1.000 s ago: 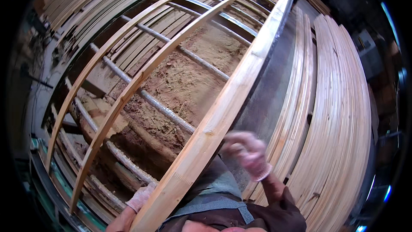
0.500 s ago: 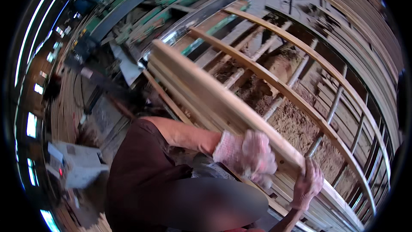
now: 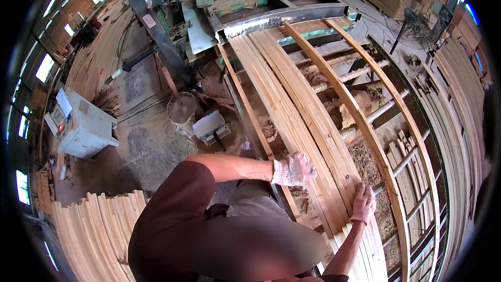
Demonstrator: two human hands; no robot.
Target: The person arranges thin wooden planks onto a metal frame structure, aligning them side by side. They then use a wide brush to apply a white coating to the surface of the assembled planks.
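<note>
A row of long, pale wooden planks (image 3: 308,120) lies side by side on the roller frame, running from the machine down towards me. My left hand (image 3: 295,169), in a whitish knitted glove, is closed at the row's left edge with its fingers curled on the plank there. Across the row, my right hand (image 3: 364,202), gloved as well, is wrapped over the right edge of the outermost plank; its thumb is hidden. More plank ends (image 3: 360,245) sit by my right forearm.
Curved wooden rails (image 3: 347,96) and metal rollers (image 3: 406,161) cover the frame over sawdust on the right. A green-and-grey machine (image 3: 282,8) stands at the far end. To the left are a bucket (image 3: 181,110), a pale cabinet (image 3: 86,125) and stacked timber (image 3: 99,230).
The board that stood tilted on its edge now lies flat among the planks. My left hand has come down to the row's left edge. The view has turned.
</note>
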